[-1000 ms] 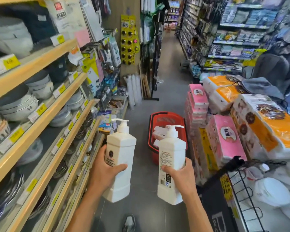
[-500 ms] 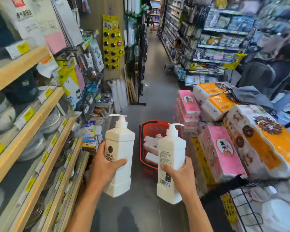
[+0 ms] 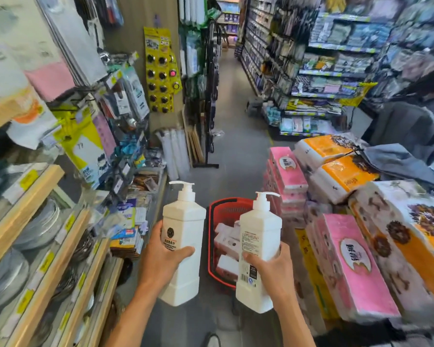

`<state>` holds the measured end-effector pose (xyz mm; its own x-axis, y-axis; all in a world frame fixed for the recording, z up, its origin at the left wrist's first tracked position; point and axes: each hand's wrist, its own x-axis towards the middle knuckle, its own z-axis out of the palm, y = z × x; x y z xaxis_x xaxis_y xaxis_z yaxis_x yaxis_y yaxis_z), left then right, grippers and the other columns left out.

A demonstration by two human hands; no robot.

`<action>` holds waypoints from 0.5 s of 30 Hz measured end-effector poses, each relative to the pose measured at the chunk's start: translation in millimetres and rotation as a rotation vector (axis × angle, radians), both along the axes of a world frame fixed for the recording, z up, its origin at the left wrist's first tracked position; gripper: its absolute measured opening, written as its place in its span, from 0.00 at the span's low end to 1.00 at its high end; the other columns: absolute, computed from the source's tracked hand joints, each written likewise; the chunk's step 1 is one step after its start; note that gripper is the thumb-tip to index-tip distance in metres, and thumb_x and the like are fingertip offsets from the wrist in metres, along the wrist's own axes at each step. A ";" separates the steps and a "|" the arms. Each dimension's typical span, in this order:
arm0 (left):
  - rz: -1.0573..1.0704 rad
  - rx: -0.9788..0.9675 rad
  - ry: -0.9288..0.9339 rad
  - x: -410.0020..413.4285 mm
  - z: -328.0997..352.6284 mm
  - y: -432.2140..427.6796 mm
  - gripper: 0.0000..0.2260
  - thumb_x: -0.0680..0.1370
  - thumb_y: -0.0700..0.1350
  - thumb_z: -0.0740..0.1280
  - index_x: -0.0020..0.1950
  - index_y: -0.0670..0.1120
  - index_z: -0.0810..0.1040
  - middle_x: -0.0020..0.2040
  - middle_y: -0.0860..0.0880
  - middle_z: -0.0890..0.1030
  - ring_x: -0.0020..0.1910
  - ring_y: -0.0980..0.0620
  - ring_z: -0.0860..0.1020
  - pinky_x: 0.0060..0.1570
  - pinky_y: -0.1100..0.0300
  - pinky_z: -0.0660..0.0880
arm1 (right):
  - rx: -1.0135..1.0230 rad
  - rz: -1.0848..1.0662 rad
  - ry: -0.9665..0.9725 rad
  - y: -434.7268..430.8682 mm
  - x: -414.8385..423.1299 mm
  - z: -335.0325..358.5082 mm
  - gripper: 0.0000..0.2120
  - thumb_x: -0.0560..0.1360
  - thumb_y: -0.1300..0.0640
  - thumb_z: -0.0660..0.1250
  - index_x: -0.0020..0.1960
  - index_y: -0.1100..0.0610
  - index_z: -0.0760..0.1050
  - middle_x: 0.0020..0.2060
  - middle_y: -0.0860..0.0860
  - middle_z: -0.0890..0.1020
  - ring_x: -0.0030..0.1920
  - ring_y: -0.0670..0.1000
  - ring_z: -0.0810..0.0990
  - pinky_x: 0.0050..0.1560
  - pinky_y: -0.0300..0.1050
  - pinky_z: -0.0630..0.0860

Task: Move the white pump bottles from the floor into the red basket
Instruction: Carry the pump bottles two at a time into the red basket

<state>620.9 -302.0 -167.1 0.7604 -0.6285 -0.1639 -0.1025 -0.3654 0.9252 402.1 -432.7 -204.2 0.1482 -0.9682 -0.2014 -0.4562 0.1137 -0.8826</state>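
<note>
I carry two white pump bottles upright above the aisle floor. My left hand (image 3: 161,256) grips the left bottle (image 3: 183,221) round its middle, thumb across the front label. My right hand (image 3: 273,269) grips the right bottle (image 3: 259,229) round its lower half. The red basket (image 3: 226,206) stands on the floor just beyond and between the two bottles. Several white packs lie inside it. Its right side is hidden behind the right bottle.
Wooden shelves (image 3: 35,196) with stacked dishes line the left. Pink tissue packs (image 3: 351,261) and orange tissue packs (image 3: 341,176) are piled on the right, close to the basket. The grey aisle floor (image 3: 236,136) runs ahead past a black rack (image 3: 212,96).
The view has tilted up and moved toward the basket, which now sits lower and nearer. Both hands keep the same grip on the bottles.
</note>
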 end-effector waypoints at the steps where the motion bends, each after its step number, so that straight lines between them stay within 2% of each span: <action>1: 0.006 0.009 -0.003 4.4 2.1 -12.4 0.32 0.60 0.47 0.81 0.58 0.59 0.71 0.48 0.56 0.82 0.46 0.55 0.81 0.43 0.53 0.77 | 0.004 -0.005 -0.012 -12.9 4.7 1.6 0.36 0.64 0.49 0.83 0.64 0.47 0.64 0.52 0.39 0.76 0.51 0.45 0.78 0.49 0.49 0.77; 3: 0.012 0.028 -0.012 12.8 5.0 -34.4 0.29 0.63 0.40 0.81 0.54 0.61 0.71 0.47 0.57 0.81 0.45 0.57 0.80 0.40 0.58 0.74 | 0.023 -0.018 -0.038 -38.0 12.1 4.3 0.35 0.65 0.52 0.83 0.63 0.50 0.65 0.51 0.40 0.76 0.49 0.44 0.78 0.49 0.50 0.76; 6: 0.027 0.061 -0.038 28.1 7.3 -64.2 0.29 0.64 0.40 0.81 0.51 0.64 0.70 0.46 0.57 0.82 0.45 0.57 0.81 0.42 0.55 0.75 | 0.024 -0.033 -0.048 -75.5 24.7 8.8 0.35 0.64 0.54 0.84 0.63 0.51 0.67 0.50 0.40 0.77 0.50 0.44 0.79 0.52 0.53 0.78; 11: 0.039 0.087 -0.036 50.0 5.2 -105.5 0.30 0.64 0.46 0.81 0.58 0.62 0.68 0.48 0.58 0.81 0.46 0.56 0.80 0.46 0.51 0.77 | 0.053 -0.034 -0.045 -122.8 52.9 3.4 0.36 0.63 0.50 0.84 0.63 0.50 0.67 0.50 0.41 0.79 0.50 0.46 0.80 0.54 0.59 0.81; 15: 0.041 0.071 0.011 72.6 5.8 -138.3 0.31 0.65 0.44 0.81 0.60 0.60 0.69 0.49 0.57 0.82 0.47 0.55 0.80 0.46 0.51 0.76 | 0.046 -0.048 -0.052 -151.4 81.2 6.6 0.35 0.64 0.52 0.84 0.62 0.49 0.66 0.49 0.41 0.78 0.48 0.44 0.80 0.55 0.60 0.80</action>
<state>693.5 -440.3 -161.3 0.7833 -0.5832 -0.2155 -0.0762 -0.4341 0.8976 483.2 -584.1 -197.6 0.1129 -0.9644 -0.2393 -0.4027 0.1758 -0.8983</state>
